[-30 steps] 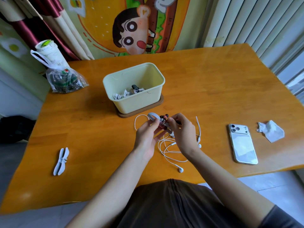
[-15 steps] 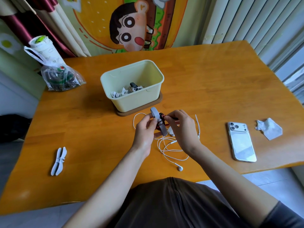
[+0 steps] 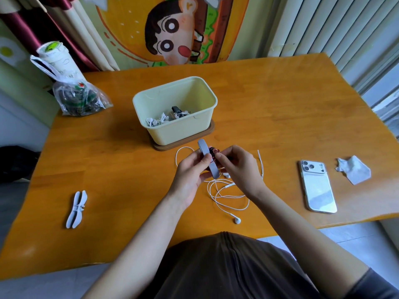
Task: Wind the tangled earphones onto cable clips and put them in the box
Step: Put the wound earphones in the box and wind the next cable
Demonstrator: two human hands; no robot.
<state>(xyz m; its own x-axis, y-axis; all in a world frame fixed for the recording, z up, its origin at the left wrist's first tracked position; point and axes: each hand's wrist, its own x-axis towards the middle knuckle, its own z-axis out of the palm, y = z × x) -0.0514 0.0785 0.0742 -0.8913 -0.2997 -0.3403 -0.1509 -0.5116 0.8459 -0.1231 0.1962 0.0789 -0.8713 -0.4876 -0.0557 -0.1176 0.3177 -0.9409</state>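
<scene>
Above the wooden table my left hand grips a grey-lilac cable clip held almost upright, thumb across its middle. My right hand pinches something small and reddish at the clip's right side; I cannot tell exactly what it is. White earphones trail in loose loops on the table below both hands, one earbud lying near the front edge. The pale yellow box stands just behind my hands on a brown base and holds several wound earphones.
A spare pair of pale clips lies at the front left. A white phone and a crumpled tissue lie to the right. At the back left are a plastic bag and a paper cup.
The clip has been unfolded from a bent loop into a straight, nearly upright strip between my hands. Both hands stay in the same spot in front of the box.
</scene>
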